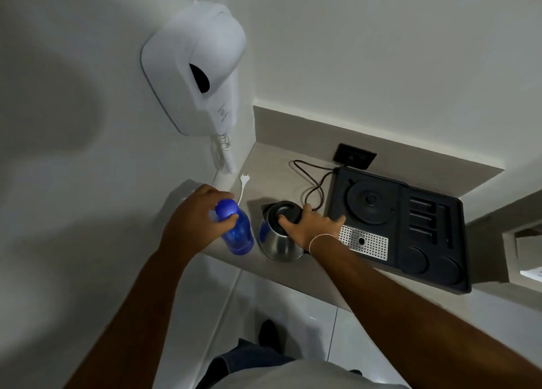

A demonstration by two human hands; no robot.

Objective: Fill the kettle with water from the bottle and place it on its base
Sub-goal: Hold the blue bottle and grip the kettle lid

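Observation:
A blue plastic bottle (238, 232) with a round blue cap stands on the beige counter (275, 168) near its front left corner. My left hand (196, 212) is wrapped around the bottle's neck just under the cap. To its right stands a steel kettle (280, 240) with a black lid. My right hand (311, 223) lies over the kettle's lid and handle side, thumb on the lid; the handle itself is hidden. The round black kettle base (371, 201) sits bare in a black tray (431, 242) to the right.
A white wall-mounted hair dryer (195, 69) hangs on the left wall above the counter, its coiled cord and a loose white plug (245, 179) beside the bottle. A black cord (311, 183) runs from the tray. A dark wall socket (355, 156) sits behind the tray.

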